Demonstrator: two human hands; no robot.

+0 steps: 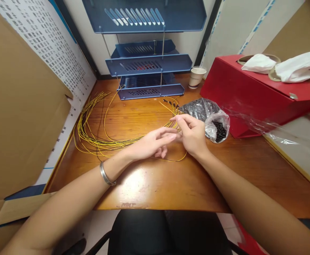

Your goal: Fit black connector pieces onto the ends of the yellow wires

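Polished brown wood makes up the desk (197, 184), boxed in by pale panels at the back and right and a cardboard sheet (19, 106) on the left. On it lies a bundle of thin yellow and black wires (112, 143), curving from the left side to the middle, where the 2 hands meet over it. The loose curve probably keeps such long strands on the desk without kinking them. Several wires end in black tips (170, 103) just beyond the right hand (193, 132), whose thumb and forefinger come together as if in a pinch; I cannot tell what, if anything, is between them. The left hand (155, 141) lies across the wires, thumb and forefinger stretched toward the right hand, lower fingers curled; whether it grips a strand cannot be told. Bringing the fingertips so close suggests fine, small-scale handling.

Just beside the right hand is a clear plastic bag (199, 108), its near end open on small black pieces (220, 131), seemingly placed for easy reach. Farther right stands a red box (240, 92) with white tissue (295, 67) on top. Behind, a paper cup (196, 78) stands near a 3-tier blue rack (149, 65), perhaps pushed back to spare working room.
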